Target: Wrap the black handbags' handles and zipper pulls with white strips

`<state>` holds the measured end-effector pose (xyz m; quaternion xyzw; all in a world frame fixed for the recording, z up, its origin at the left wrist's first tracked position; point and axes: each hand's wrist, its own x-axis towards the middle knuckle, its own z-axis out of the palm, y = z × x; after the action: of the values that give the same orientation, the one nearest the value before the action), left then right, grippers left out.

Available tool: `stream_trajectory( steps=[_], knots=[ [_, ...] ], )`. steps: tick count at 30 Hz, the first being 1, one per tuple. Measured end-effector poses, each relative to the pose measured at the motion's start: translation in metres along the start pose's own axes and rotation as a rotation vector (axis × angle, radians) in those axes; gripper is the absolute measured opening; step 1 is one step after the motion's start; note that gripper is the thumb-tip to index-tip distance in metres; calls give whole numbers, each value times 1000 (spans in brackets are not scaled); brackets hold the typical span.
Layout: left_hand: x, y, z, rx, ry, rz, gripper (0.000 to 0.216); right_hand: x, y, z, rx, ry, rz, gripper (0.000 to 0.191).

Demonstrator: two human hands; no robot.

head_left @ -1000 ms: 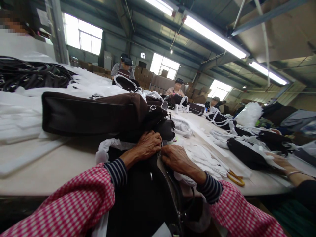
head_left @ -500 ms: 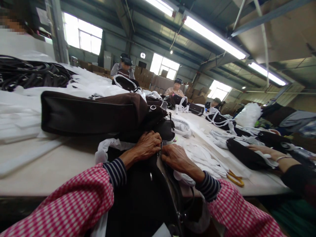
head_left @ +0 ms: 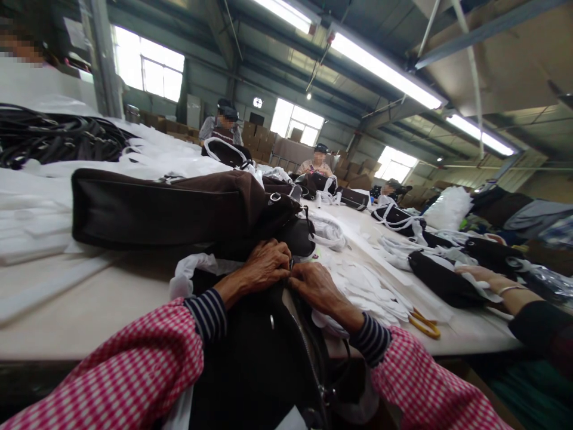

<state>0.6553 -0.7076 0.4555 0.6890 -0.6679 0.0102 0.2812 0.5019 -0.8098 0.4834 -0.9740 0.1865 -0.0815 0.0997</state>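
A black bag (head_left: 259, 358) hangs over the table's near edge between my arms. My left hand (head_left: 267, 264) and my right hand (head_left: 316, 285) meet at its top edge, fingers curled and pinching the bag near the zipper; what lies under the fingertips is hidden. White wrapping paper (head_left: 190, 269) pokes out beside my left wrist. A large dark brown bag (head_left: 165, 206) lies flat on the table just behind my hands.
Yellow-handled scissors (head_left: 423, 325) lie right of a heap of white paper pieces (head_left: 371, 286). A co-worker's hand with a bracelet (head_left: 486, 278) rests on a black bag (head_left: 441, 278) at right. Black straps (head_left: 54, 137) pile at far left. Other people sit along the long table (head_left: 80, 304).
My hands have stayed at the bag's top edge, shifting slightly. The co-worker's hand at right has moved up and further onto the black bag.
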Motion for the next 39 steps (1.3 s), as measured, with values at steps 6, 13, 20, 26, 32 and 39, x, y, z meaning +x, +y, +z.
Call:
stream_trajectory(
  steps=[6, 13, 20, 26, 32, 39],
  knots=[
    [-2, -2, -6, -130, -20, 15, 17, -1, 6, 10, -8, 32, -28, 15],
    [-2, 5, -13, -133, -38, -45, 6, -6, 6, 20, -38, 94, -77, 18],
    [-3, -2, -8, -48, -14, 8, 10, -8, 16, 28, 280, 212, -84, 7],
    [-5, -3, -6, 47, -39, 9, 7, -10, 20, 33, 413, 266, -88, 9],
    [-4, 2, -7, 73, -33, 6, 1, -9, 19, 31, 435, 257, -80, 8],
    [-6, 4, -11, 38, -45, 9, 9, -5, 22, 32, 490, 256, -99, 7]
  ],
)
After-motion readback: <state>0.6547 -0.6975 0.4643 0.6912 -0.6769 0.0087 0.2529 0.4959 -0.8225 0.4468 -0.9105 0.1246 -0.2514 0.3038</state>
